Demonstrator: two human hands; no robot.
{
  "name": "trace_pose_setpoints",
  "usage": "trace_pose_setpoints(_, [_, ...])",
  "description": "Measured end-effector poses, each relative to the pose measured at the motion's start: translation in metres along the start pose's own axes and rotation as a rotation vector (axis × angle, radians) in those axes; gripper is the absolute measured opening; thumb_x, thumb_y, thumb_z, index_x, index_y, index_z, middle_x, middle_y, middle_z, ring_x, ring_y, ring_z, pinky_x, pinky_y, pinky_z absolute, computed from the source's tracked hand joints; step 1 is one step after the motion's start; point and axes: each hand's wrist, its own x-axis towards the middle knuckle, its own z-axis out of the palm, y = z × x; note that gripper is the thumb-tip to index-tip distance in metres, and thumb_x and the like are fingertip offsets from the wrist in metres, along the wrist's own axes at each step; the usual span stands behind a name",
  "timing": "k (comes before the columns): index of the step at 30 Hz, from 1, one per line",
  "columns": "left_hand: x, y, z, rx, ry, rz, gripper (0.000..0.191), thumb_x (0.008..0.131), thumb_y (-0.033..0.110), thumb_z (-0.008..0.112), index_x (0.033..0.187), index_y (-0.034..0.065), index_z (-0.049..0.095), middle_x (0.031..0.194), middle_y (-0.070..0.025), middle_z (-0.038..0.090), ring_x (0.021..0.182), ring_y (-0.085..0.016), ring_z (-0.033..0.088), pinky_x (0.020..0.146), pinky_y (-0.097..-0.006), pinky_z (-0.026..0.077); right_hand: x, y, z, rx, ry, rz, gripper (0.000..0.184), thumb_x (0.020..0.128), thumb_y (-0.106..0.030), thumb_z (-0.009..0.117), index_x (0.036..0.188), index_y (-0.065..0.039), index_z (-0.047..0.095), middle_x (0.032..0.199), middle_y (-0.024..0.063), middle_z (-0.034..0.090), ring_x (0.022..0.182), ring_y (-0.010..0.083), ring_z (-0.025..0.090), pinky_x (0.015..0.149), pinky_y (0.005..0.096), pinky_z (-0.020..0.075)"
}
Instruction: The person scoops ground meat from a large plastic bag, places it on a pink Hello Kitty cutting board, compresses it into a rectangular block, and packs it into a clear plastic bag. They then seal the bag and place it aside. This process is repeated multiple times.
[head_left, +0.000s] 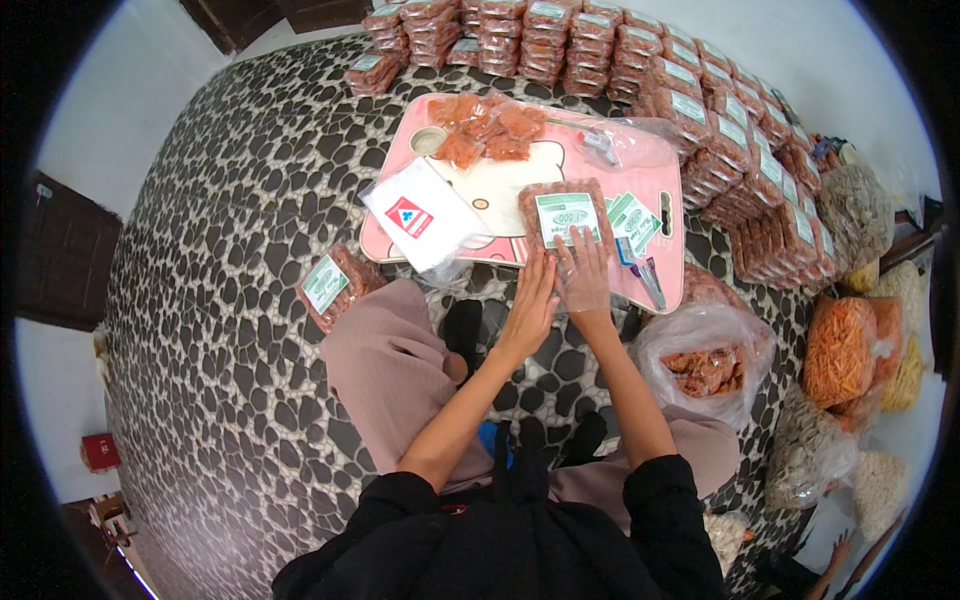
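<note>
A clear plastic packet of reddish-brown food pieces (568, 189) lies on a pink folding table, with a green and white printed label (566, 217) under its film. My right hand (585, 274) rests flat on the packet's near part, fingers somewhat spread over the label's lower edge. Clear film from the bag's mouth seems to lie about that hand. My left hand (531, 304) is stretched out flat at the packet's near left edge, its fingertips beside the right hand. Neither hand visibly grips anything. Loose printed labels (634, 225) lie just right of the packet.
On the pink table (660, 180) are small food packets (487, 124), a stack of plastic bags (424, 214), scissors (649, 281) and a blue item (624, 251). Stacked labelled packets (592, 45) line the wall. An open food bag (705, 367) stands right; another packet (337, 285) lies left.
</note>
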Motion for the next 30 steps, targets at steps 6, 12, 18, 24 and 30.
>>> trace_pose_setpoints(6, [-0.002, -0.004, 0.002, -0.002, 0.002, -0.004, 0.06, 0.095, 0.016, 0.041, 0.147, 0.0022, 0.016, 0.153, -0.0209, 0.01, 0.141, -0.039, 0.011, 0.114, -0.0468, 0.01, 0.0, -0.004, 0.002, -0.034, 0.016, 0.054, 0.059, 0.084, -0.021, 0.058, 0.139, -0.014, 0.04, 0.147, 0.0127, 0.031, 0.137, 0.031, 0.026, 0.112, 0.047, 0.0193])
trace_pose_setpoints(12, [0.0, 0.0, 0.002, 0.046, -0.021, -0.036, 0.064, 0.094, 0.026, 0.044, 0.148, 0.0051, 0.016, 0.154, -0.019, 0.009, 0.142, -0.037, 0.009, 0.113, -0.0508, 0.007, -0.013, -0.015, 0.001, -0.044, 0.087, 0.096, 0.055, 0.084, -0.019, 0.058, 0.136, -0.011, 0.044, 0.144, 0.0137, 0.036, 0.135, 0.0325, 0.03, 0.11, 0.0496, 0.023])
trace_pose_setpoints(18, [0.001, 0.03, 0.002, 0.181, 0.03, 0.108, 0.083, 0.082, 0.051, 0.058, 0.145, 0.0074, 0.027, 0.152, -0.0175, 0.019, 0.142, -0.036, 0.012, 0.109, -0.061, -0.001, -0.114, -0.014, -0.041, -0.049, 0.124, 0.362, 0.041, 0.085, -0.011, 0.057, 0.125, -0.009, 0.052, 0.133, 0.0146, 0.044, 0.125, 0.0329, 0.038, 0.107, 0.0499, 0.0272])
trace_pose_setpoints(24, [-0.004, 0.084, 0.098, -0.102, -0.316, 0.391, 0.069, 0.079, 0.035, 0.067, 0.138, 0.0113, 0.04, 0.145, -0.0117, 0.033, 0.14, -0.034, 0.019, 0.11, -0.0604, 0.007, -0.219, 0.068, -0.086, -0.078, 0.489, 1.044, 0.022, 0.087, -0.005, 0.055, 0.108, -0.005, 0.062, 0.117, 0.0129, 0.051, 0.114, 0.0312, 0.045, 0.098, 0.0435, 0.0342])
trace_pose_setpoints(30, [-0.015, 0.102, 0.24, 0.19, -0.659, 0.61, 0.067, 0.083, 0.041, 0.061, 0.139, 0.013, 0.039, 0.15, -0.0089, 0.026, 0.142, -0.03, 0.014, 0.109, -0.0631, 0.009, -0.286, 0.145, -0.104, 0.046, 0.731, 1.316, 0.018, 0.087, -0.003, 0.051, 0.1, -0.002, 0.064, 0.098, 0.0139, 0.062, 0.092, 0.0301, 0.06, 0.085, 0.0385, 0.0458])
